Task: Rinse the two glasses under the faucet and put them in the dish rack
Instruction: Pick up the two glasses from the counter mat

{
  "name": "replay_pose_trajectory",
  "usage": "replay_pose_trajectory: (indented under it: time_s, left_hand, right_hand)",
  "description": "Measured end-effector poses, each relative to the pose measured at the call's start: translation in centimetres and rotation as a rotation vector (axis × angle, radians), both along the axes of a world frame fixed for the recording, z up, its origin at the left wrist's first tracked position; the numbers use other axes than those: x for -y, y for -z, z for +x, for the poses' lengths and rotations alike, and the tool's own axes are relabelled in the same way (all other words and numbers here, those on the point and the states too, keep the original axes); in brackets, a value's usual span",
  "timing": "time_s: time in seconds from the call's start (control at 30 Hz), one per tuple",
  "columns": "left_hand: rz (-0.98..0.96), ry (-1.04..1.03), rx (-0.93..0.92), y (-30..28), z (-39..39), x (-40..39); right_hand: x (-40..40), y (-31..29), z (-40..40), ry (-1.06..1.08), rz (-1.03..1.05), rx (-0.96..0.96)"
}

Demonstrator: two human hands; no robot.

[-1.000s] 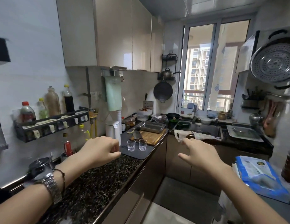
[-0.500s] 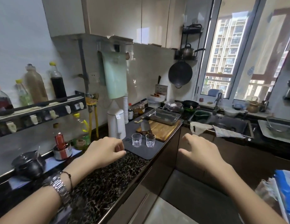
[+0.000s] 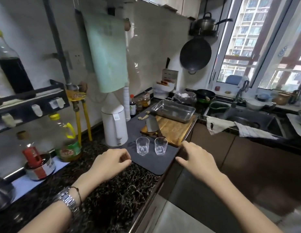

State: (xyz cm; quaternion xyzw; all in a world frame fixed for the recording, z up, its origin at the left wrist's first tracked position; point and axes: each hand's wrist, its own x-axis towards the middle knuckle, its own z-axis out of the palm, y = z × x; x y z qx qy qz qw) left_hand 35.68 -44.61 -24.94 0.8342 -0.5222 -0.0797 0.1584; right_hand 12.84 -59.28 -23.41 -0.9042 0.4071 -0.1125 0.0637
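Two small clear glasses stand upright side by side on a dark grey mat (image 3: 156,165): the left glass (image 3: 142,146) and the right glass (image 3: 161,146). My left hand (image 3: 111,163) hovers just left of and below the left glass, fingers loosely curled, holding nothing. My right hand (image 3: 195,158) hovers just right of the right glass, fingers spread, touching neither glass. The faucet (image 3: 239,93) stands over the steel sink (image 3: 257,120) at the far right. Part of a rack or tray (image 3: 297,121) shows at the right edge.
A white kettle (image 3: 114,125) stands left of the mat. Behind the glasses lies a wooden cutting board (image 3: 173,130) with a cleaver (image 3: 152,126) and a steel tray (image 3: 174,111). Cloths (image 3: 230,126) hang over the sink's front. Bottles and cans crowd the left counter.
The view has moved closer to the counter and glasses. Both hands have advanced toward the glasses, now flanking them closely.
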Motion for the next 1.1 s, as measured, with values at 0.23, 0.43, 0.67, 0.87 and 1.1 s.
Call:
replay_pose_trajectory:
  time_s: [0.23,0.43,0.67,0.87,1.1]
  left_hand:
    - [-0.035,-0.058,-0.126,4.7,3.8,6.7]
    - [-0.135,-0.205,-0.217,8.4,5.1,12.1]
    - [-0.215,-0.339,-0.273,13.3,6.4,18.9]
    - [-0.258,-0.388,-0.328,17.1,7.1,22.2]
    - [-0.28,-0.399,-0.417,20.4,9.5,24.0]
  right_hand:
    - [5.5,4.8,4.7,0.058,0.113,0.044]
    - [11.7,8.8,8.6,0.036,0.224,0.16]
    - [18.1,14.7,12.5,0.035,0.373,0.247]
    - [21.3,18.9,15.1,0.058,0.495,0.296]
    - [22.2,22.3,17.2,0.118,0.606,0.401]
